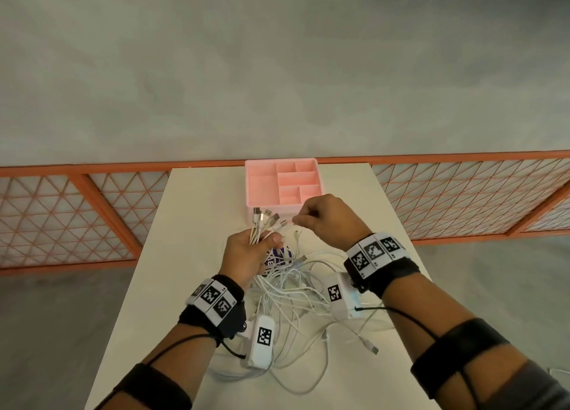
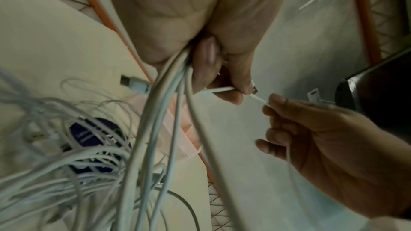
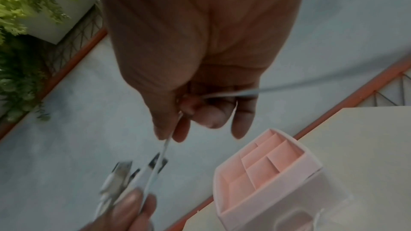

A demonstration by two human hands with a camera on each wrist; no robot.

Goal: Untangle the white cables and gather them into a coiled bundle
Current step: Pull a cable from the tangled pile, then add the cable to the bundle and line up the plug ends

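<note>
Several white USB cables (image 1: 290,289) lie tangled on the white table (image 1: 191,212) between my forearms. My left hand (image 1: 251,249) grips a bunch of their plug ends (image 1: 266,219), which fan upward above my fist. In the left wrist view the gripped cables (image 2: 155,111) hang down from my palm to the tangle (image 2: 55,164). My right hand (image 1: 320,216) pinches one thin white cable (image 3: 166,145) between thumb and forefinger, just right of the bunch. That cable runs on through my right fist and out sideways (image 3: 289,89).
A pink divided organizer box (image 1: 282,182) stands at the table's far edge, just behind my hands. A purple packet (image 1: 279,257) lies under the tangle. One loose USB plug (image 1: 371,348) lies near the table's right side. An orange lattice railing (image 1: 92,212) runs behind the table.
</note>
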